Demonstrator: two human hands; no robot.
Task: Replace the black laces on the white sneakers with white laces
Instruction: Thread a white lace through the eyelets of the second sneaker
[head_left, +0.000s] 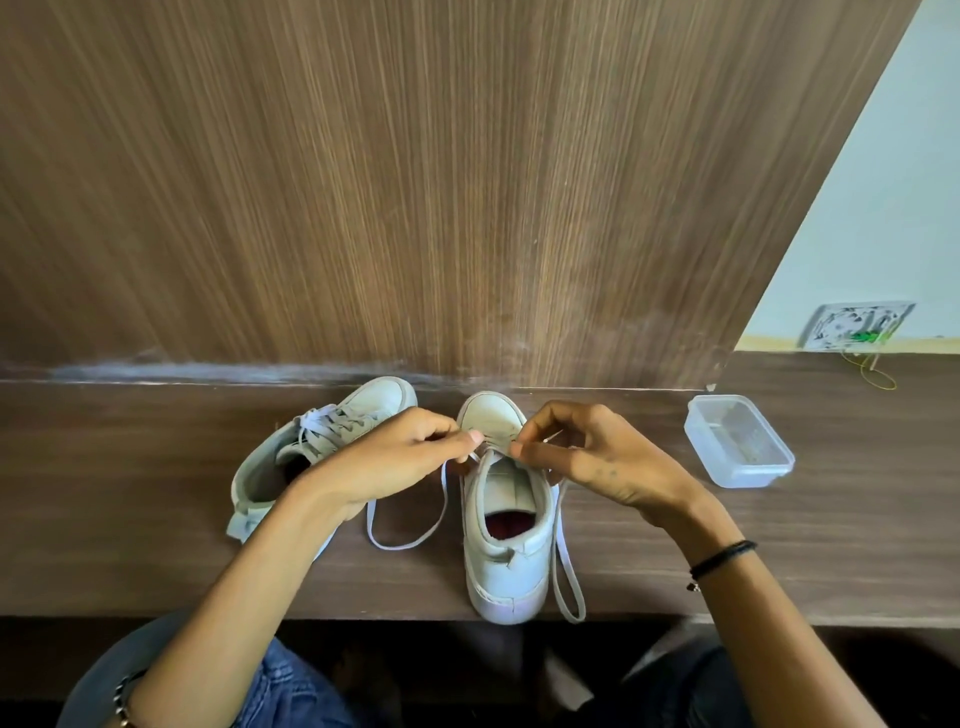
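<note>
Two white sneakers stand on the brown wooden table (156, 545). The left sneaker (260, 473) lies angled, toe to the back right, with a white lace tied across it. The right sneaker (506, 525) points its toe at the back panel. A white lace (408, 543) runs through its lower eyelets, and both ends loop down on either side, one on the table (563, 571) by the heel. My left hand (400, 462) and my right hand (582, 457) meet over the shoe's tongue, each pinching the white lace near the eyelets. No black lace is in view.
A clear plastic box (737, 441) stands on the table to the right of the shoes. A wooden panel (415, 182) rises right behind the sneakers. A wall socket plate (857, 325) with loose wires sits at the far right. The table's front edge runs just below the right sneaker's heel.
</note>
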